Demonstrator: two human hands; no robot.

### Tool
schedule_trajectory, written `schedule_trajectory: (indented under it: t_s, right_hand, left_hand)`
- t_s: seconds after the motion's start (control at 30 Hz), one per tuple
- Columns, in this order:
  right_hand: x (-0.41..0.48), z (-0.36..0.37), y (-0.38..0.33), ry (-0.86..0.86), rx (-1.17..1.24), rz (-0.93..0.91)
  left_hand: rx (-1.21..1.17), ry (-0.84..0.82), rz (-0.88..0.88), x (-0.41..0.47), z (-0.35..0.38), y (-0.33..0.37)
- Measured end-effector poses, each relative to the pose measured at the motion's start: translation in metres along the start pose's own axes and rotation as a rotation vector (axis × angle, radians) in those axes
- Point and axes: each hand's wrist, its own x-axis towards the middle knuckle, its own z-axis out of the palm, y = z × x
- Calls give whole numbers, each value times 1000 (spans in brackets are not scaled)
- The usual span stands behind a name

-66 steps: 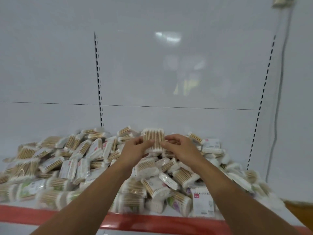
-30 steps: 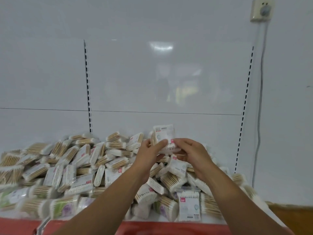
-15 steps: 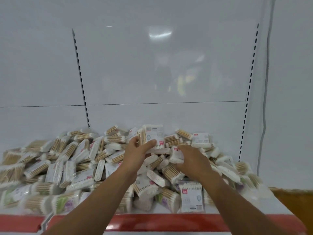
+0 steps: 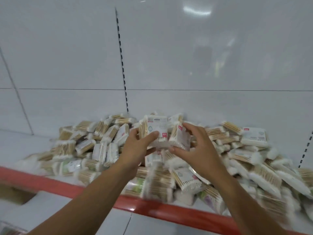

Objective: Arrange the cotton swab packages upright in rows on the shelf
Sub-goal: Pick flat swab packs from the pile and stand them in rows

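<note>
A heap of cotton swab packages [image 4: 94, 146] lies jumbled across the white shelf [image 4: 25, 146], most of them flat or tilted. My left hand [image 4: 137, 148] grips upright packages [image 4: 155, 128] above the middle of the heap, thumb across the white label. My right hand [image 4: 196, 146] holds another package [image 4: 179, 138] tilted against them, fingers curled over its top and thumb under its lower edge. How many packages the left hand holds is unclear.
The shelf's red front edge [image 4: 50, 184] runs across the lower view. A white back panel [image 4: 169, 56] with a slotted upright [image 4: 122, 65] stands behind. The left part of the shelf is bare. More packages spill toward the right end [image 4: 271, 175].
My right hand has picked a package out of the heap and brought it up beside those in my left hand. The view has swung to the left and downward.
</note>
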Motion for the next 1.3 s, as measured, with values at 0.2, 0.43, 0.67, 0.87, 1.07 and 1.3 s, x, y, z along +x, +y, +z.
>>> schedule_trajectory:
  t_s: [0.2, 0.43, 0.67, 0.87, 1.07, 1.3]
  right_hand:
    - [11, 112, -92, -84, -58, -195]
    - [3, 277, -227, -191, -96, -431]
    - [-21, 422, -352, -416, 212, -473]
    - [-19, 526, -413, -647, 649, -123]
    - [-1, 649, -455, -808, 758, 29]
    - [59, 799, -491, -823, 835, 94]
  left_hand:
    - [-43, 70, -36, -23, -130, 17]
    - [-53, 137, -21, -68, -327, 47]
    - [16, 357, 23, -115, -506, 68]
    - [19, 510, 91, -139, -637, 72]
    - [108, 595, 110, -123, -744, 51]
    - [200, 590, 89, -32, -883, 39]
